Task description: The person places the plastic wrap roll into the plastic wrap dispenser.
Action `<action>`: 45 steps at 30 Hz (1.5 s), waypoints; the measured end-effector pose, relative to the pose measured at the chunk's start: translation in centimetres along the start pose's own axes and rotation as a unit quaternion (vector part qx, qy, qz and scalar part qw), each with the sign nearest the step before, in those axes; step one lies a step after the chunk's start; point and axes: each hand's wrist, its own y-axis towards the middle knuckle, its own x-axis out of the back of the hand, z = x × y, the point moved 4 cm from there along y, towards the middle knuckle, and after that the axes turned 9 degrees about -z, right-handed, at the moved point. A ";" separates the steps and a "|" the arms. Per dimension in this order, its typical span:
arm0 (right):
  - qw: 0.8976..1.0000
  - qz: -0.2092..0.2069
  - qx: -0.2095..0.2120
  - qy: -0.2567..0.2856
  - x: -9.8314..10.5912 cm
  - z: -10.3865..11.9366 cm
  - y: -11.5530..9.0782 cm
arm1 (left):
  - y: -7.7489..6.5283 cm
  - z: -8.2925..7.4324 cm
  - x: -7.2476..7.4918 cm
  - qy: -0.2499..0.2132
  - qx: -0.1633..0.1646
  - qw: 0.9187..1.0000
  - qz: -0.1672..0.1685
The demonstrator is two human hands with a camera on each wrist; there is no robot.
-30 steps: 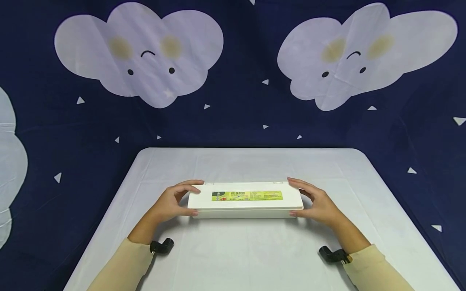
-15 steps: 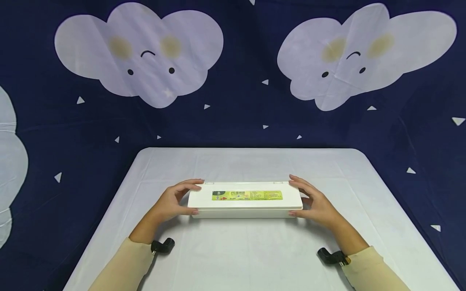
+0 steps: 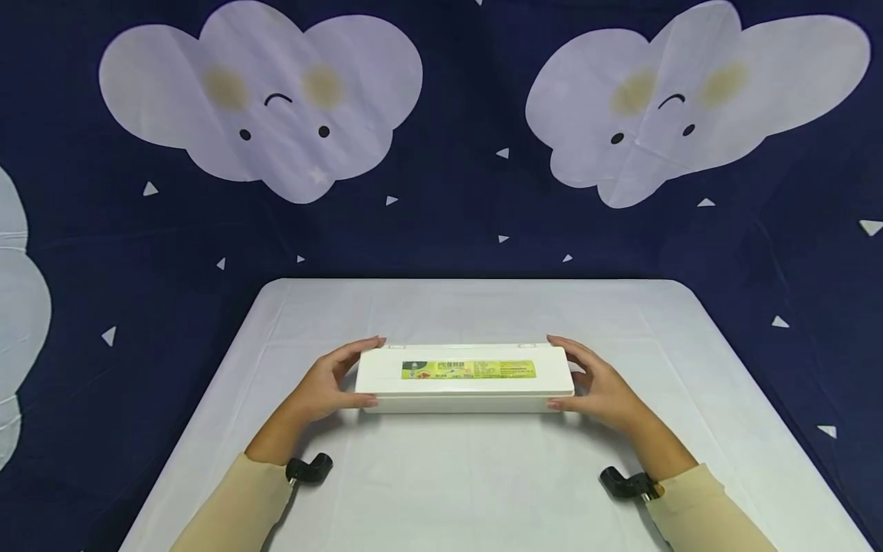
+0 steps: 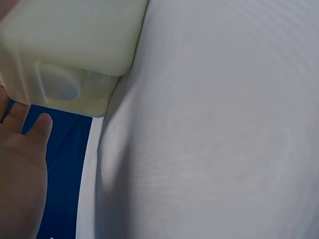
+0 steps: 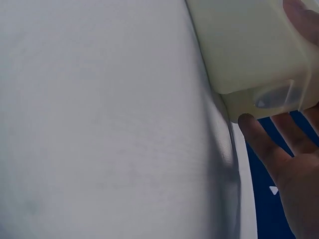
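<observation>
A long white cling film box (image 3: 464,403) with a yellow-green label (image 3: 469,370) lies lengthwise across the white-covered table, its lid down. My left hand (image 3: 327,389) grips its left end, thumb on the front face and fingers reaching round to the back edge. At the opposite end my right hand (image 3: 605,391) holds it the same way. Both wrist views show the box's end faces, each with a round shape behind the translucent plastic; the left wrist view has the left end (image 4: 70,87), the right wrist view the right end (image 5: 279,94). What is inside cannot be made out.
White cloth covers the table (image 3: 455,491), which has rounded far corners. Behind it hangs a dark blue curtain (image 3: 455,100) with clouds and small triangles. A black wrist camera (image 3: 309,468) sits at the left cuff, another black camera (image 3: 624,484) at the right.
The left fingers have shifted from the top of the lid towards its back edge. The right fingers have moved only slightly. The box has stayed in place.
</observation>
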 end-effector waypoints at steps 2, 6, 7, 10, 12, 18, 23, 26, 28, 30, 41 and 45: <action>1.000 -0.002 -0.005 -0.001 0.0 0.0 0.1 | 0.0 0.1 0.0 0.004 0.004 1.000 -0.002; 1.000 -0.004 -0.017 -0.008 0.1 -0.2 0.1 | 0.0 0.4 0.1 0.005 0.007 1.000 -0.008; 1.000 -0.004 -0.021 -0.010 0.1 -0.2 0.1 | 0.1 0.4 0.1 0.004 0.007 1.000 -0.009; 0.999 -0.004 -0.033 -0.013 0.2 -0.2 0.1 | 0.1 0.5 0.1 0.003 0.011 1.000 -0.010; 0.999 -0.003 -0.044 -0.009 0.2 -0.2 0.2 | 0.2 0.6 0.1 0.001 0.011 1.000 -0.008; 0.998 0.005 -0.065 0.001 0.2 0.1 0.3 | 0.3 0.3 0.1 -0.010 0.020 1.000 0.000; 0.997 0.010 -0.070 -0.022 0.3 0.3 0.4 | 0.5 0.2 0.3 -0.019 0.022 1.000 0.009; 0.997 0.011 -0.071 -0.035 0.3 0.3 0.5 | 0.5 0.1 0.4 -0.015 0.029 0.999 0.012; 0.996 0.015 -0.074 -0.039 0.4 0.3 0.5 | 0.6 0.1 0.4 -0.005 0.039 0.999 0.016; 0.996 0.018 -0.075 -0.041 0.3 0.2 0.5 | 0.7 0.1 0.3 0.006 0.046 0.999 0.019; 0.998 0.023 -0.049 -0.032 0.3 -0.3 0.1 | 0.7 0.1 0.1 0.010 0.048 0.999 0.018; 0.998 0.025 -0.047 -0.037 0.2 -0.4 0.0 | 0.5 0.3 -0.1 0.007 0.053 0.998 0.012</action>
